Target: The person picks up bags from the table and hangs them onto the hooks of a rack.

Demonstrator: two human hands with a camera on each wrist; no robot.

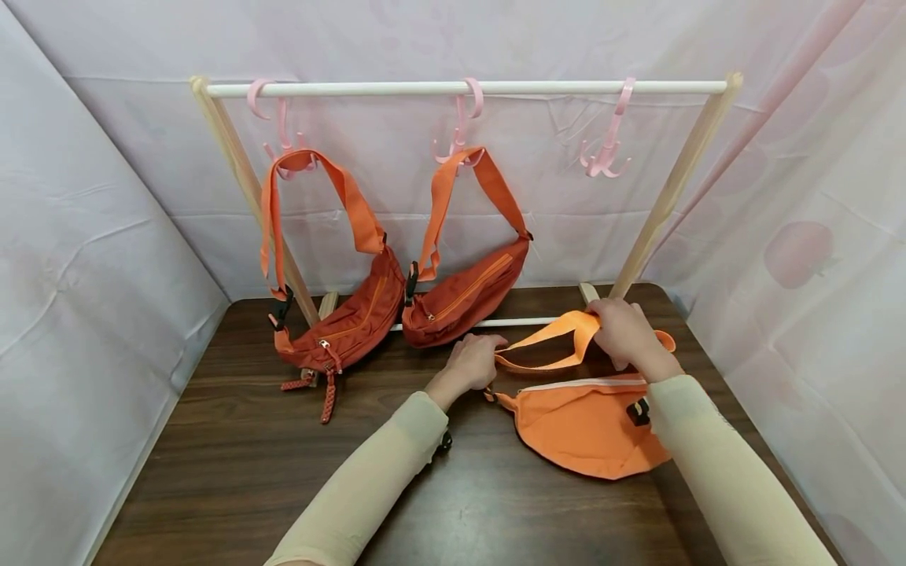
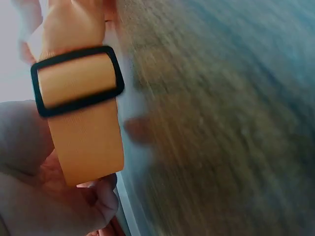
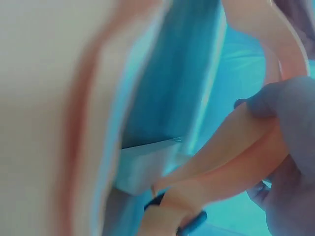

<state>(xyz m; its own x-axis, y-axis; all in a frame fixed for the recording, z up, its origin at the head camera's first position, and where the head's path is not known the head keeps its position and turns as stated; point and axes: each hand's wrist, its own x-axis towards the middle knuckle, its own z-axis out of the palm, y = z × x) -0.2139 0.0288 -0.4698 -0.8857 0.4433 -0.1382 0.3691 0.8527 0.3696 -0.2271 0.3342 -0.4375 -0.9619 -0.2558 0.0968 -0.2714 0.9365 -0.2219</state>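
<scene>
An orange waist bag (image 1: 587,432) lies on the table, its pale zipper along the top edge. My right hand (image 1: 626,334) grips the bag's orange strap (image 1: 582,330) above the bag; in the right wrist view the thumb (image 3: 266,101) presses on the webbing. At the strap's left end, my left hand (image 1: 473,363) pinches the webbing, its fingers (image 2: 106,199) curled by the strap's folded end under a black slider (image 2: 78,104). A black buckle (image 1: 638,412) sits beside the right sleeve.
Two rust-coloured waist bags, one on the left (image 1: 361,314) and one in the middle (image 1: 470,295), hang from pink hooks on a white rod (image 1: 396,89). A third pink hook (image 1: 605,149) hangs at right. Wooden posts (image 1: 672,192) hold the rod over the dark table (image 1: 233,464).
</scene>
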